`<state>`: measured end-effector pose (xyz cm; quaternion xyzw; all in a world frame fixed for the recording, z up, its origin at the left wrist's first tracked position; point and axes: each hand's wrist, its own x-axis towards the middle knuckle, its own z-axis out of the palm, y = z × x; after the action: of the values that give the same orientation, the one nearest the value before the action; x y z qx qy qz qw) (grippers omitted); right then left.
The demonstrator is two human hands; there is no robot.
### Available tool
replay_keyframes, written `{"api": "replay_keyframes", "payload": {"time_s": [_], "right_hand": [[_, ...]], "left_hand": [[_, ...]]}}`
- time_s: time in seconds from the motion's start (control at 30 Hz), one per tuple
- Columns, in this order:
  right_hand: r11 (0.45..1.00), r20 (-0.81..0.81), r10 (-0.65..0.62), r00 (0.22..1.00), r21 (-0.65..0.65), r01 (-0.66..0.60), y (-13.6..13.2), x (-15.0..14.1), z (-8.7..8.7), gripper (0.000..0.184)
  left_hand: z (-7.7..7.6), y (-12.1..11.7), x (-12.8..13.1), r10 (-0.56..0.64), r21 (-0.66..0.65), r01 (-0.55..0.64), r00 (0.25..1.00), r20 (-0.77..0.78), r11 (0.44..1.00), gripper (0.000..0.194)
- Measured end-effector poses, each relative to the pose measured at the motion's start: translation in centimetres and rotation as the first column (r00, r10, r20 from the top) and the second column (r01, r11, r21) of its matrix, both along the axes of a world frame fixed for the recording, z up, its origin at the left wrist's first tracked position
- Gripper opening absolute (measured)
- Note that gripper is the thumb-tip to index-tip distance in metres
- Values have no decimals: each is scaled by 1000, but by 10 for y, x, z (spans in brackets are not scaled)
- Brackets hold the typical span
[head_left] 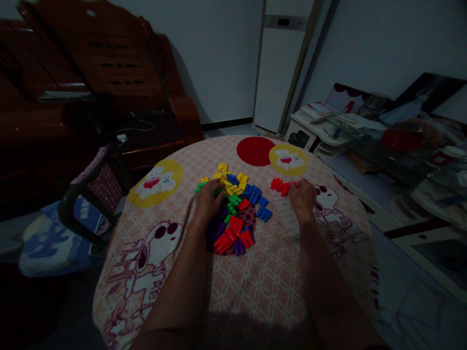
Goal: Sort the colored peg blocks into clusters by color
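A pile of small plastic toy blocks lies on the round table, with yellow blocks [241, 181] at the back, blue blocks [254, 193] on the right, green blocks [233, 204] in the middle and red blocks [230, 234] at the front. My left hand [208, 200] rests over the pile's left side, fingers bent and thumb a little apart, with green blocks beneath. To the right of the pile, several red blocks [278, 185] form a short row. My right hand [303, 199] pinches a red block [293, 185] at the row's right end; its fingertips partly hide it.
A patterned cloth [251, 301] covers the table. A chair [93, 194] stands close on the left, before a wooden sofa [120, 63]. Along the right wall runs a cluttered low cabinet [386, 214]. A tall white air conditioner [279, 73] stands behind.
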<state>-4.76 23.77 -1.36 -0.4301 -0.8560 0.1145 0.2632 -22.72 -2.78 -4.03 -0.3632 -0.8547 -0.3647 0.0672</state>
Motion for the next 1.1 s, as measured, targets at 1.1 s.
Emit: {"api": "replay_keyframes", "payload": {"time_s": [1.1], "right_hand": [[553,136,828,545,-365,-749,-104,-14,51,14]], "left_hand": [[3,1,3,-2,21,2,1000,11,1000,29]]}}
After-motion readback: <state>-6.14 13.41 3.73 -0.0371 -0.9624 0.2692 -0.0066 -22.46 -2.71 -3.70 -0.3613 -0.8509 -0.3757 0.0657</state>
